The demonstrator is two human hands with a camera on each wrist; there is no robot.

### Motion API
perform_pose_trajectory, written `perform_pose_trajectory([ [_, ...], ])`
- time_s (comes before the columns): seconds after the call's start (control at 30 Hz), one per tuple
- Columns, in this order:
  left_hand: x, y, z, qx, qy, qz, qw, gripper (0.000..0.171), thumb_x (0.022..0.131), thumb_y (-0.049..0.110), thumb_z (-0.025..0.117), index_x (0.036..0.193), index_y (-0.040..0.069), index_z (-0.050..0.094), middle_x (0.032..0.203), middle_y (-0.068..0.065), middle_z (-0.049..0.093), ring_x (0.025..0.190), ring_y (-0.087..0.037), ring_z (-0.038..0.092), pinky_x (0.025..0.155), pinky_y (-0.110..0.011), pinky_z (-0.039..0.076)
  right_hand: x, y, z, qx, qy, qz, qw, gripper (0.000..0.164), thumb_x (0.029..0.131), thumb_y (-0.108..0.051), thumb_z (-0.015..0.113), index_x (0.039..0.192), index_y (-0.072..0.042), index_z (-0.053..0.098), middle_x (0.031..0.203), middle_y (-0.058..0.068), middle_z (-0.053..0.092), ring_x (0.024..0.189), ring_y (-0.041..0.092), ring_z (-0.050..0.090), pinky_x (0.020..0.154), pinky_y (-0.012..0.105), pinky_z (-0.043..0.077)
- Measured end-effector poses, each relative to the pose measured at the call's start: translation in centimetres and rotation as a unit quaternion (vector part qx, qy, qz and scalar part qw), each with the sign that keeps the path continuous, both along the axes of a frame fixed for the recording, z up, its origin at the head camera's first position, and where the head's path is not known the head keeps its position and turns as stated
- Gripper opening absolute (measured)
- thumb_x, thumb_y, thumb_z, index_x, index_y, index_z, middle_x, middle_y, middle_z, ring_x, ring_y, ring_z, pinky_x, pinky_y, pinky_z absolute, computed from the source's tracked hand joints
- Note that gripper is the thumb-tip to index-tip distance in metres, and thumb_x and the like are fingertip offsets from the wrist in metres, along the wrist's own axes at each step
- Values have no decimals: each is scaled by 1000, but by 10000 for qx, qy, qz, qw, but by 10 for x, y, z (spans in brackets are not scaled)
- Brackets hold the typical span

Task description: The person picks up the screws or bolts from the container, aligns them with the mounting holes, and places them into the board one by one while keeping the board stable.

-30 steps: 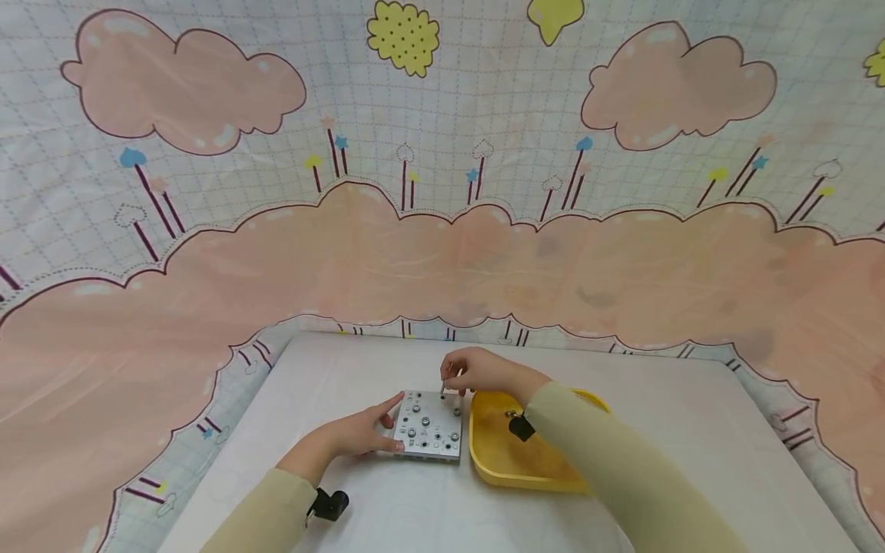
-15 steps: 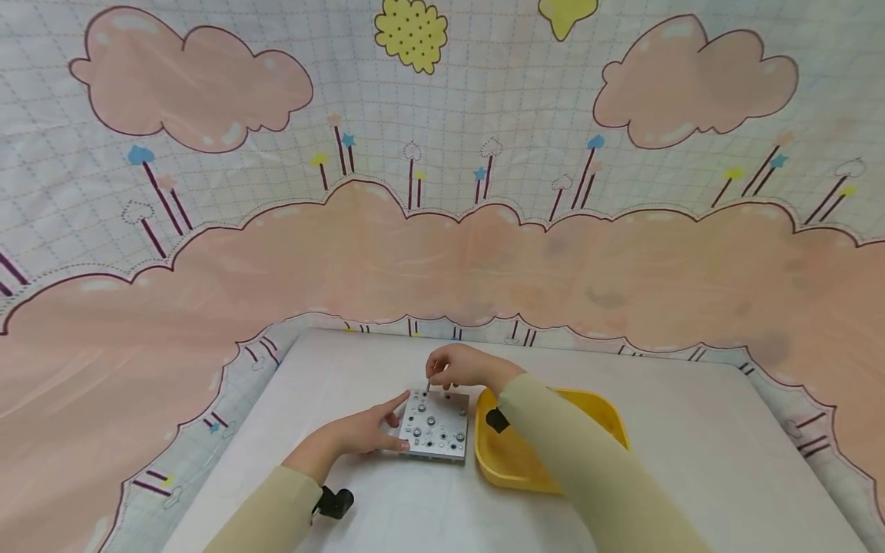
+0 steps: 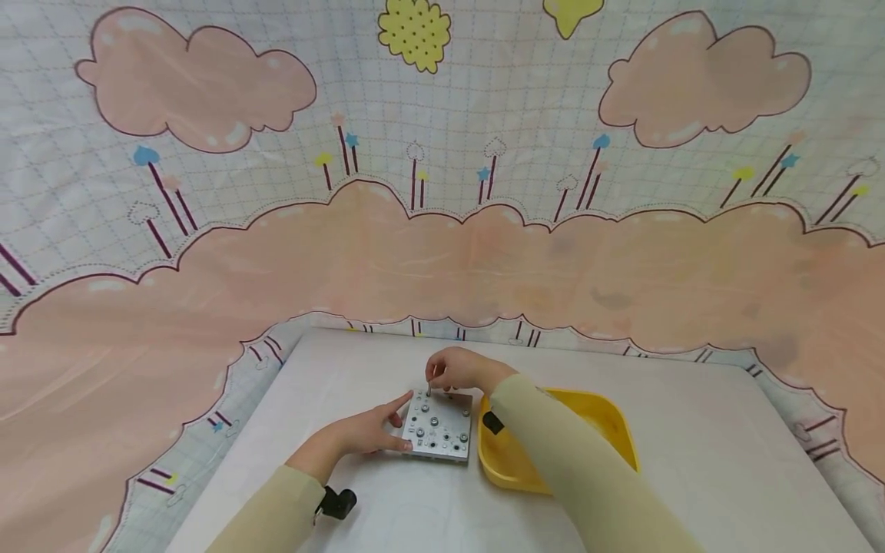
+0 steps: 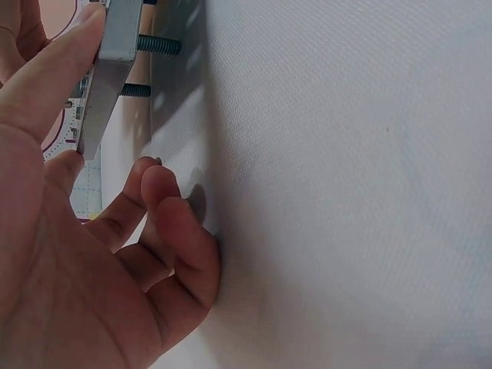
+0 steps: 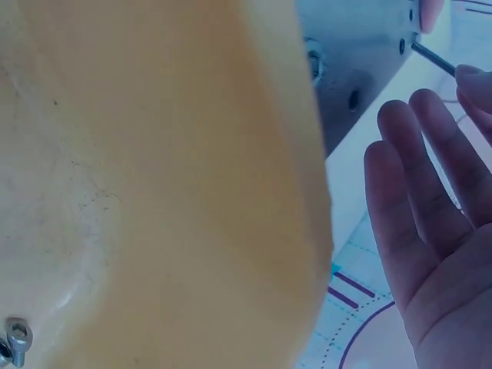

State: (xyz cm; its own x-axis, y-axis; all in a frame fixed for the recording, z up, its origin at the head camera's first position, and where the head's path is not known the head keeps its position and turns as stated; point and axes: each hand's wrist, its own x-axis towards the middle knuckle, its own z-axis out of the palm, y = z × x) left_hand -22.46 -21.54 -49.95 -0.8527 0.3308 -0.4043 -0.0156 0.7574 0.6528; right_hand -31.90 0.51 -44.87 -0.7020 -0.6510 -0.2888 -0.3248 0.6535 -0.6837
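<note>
A person's right hand pinches a threaded screw with its tip at the far left part of a silver metal plate, while the left hand grips the plate's left side, one digit at the near corner and another at the far. Screw shanks jut from its underside above a white table. Just right sits a yellow tray with loose screws inside.
</note>
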Motion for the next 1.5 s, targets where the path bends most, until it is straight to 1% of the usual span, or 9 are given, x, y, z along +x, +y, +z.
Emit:
perform_pose_trajectory([
  [0.23, 0, 2, 1, 38, 17, -38, 10000, 105, 76, 44, 84, 159, 28, 22, 115, -2, 50, 75, -19, 50, 69, -35, 40, 0, 0, -5, 165, 170, -63, 9997, 5, 95, -13, 66, 92, -16, 69, 87, -1, 62, 76, 17, 59, 64, 26, 47],
  [0.53, 1, 3, 6, 56, 0, -1, 10000, 104, 76, 44, 84, 159, 28, 23, 114, -3, 49, 75, -19, 50, 68, -33, 41, 3, -3, -7, 371, 240, -156, 9989, 6, 93, -14, 69, 90, -19, 69, 88, -2, 62, 74, 16, 59, 66, 27, 49],
  [0.7, 1, 3, 5, 47, 23, -25, 10000, 104, 77, 43, 84, 159, 27, 23, 114, -3, 49, 75, -19, 50, 69, -34, 40, 6, -6, -8, 583, 449, -154, 9972, 7, 93, -16, 70, 89, -22, 71, 86, -2, 61, 71, 14, 58, 65, 26, 50],
  [0.87, 1, 3, 4, 8, 51, -51, 10000, 103, 77, 44, 83, 159, 28, 23, 114, -2, 49, 74, -19, 50, 69, -34, 40, 6, -6, -7, 583, 467, -140, 9971, 7, 92, -17, 72, 91, -23, 74, 86, -2, 61, 71, 13, 58, 65, 26, 51],
  [1.1, 2, 3, 5, -84, 33, -51, 9999, 103, 77, 45, 83, 159, 29, 23, 114, -2, 49, 76, -19, 51, 69, -34, 40, 3, 0, -7, 369, 652, 6, 9972, 9, 92, -20, 72, 98, -25, 76, 89, -7, 63, 79, 12, 57, 74, 26, 49],
  [1.17, 1, 2, 4, -95, 34, -77, 9999, 103, 77, 46, 83, 159, 29, 22, 114, -2, 49, 77, -19, 51, 69, -35, 41, 3, 3, -4, 260, 670, 59, 9974, 11, 93, -21, 72, 102, -23, 76, 90, -9, 64, 82, 12, 57, 76, 26, 49],
  [1.3, 0, 0, 1, -145, 76, -122, 9998, 104, 77, 47, 83, 159, 29, 21, 114, -1, 50, 84, -19, 50, 74, -37, 39, 7, 10, 5, -22, 733, 160, 9972, 18, 94, -22, 71, 109, -15, 76, 91, -9, 66, 82, 12, 59, 76, 27, 50],
  [1.37, -1, -1, 0, -188, 99, -131, 9997, 104, 77, 48, 82, 159, 29, 21, 114, 0, 51, 87, -19, 50, 76, -38, 38, 9, 15, 9, -154, 789, 188, 9966, 20, 93, -22, 71, 110, -12, 76, 91, -9, 67, 82, 11, 60, 76, 27, 50],
  [1.5, -1, 0, -2, -260, 87, -58, 9996, 105, 76, 49, 83, 159, 31, 21, 114, 1, 51, 88, -19, 50, 77, -39, 38, 15, 32, 14, -353, 796, 116, 9961, 20, 93, -23, 72, 108, -12, 76, 93, -9, 68, 83, 10, 60, 77, 27, 51],
])
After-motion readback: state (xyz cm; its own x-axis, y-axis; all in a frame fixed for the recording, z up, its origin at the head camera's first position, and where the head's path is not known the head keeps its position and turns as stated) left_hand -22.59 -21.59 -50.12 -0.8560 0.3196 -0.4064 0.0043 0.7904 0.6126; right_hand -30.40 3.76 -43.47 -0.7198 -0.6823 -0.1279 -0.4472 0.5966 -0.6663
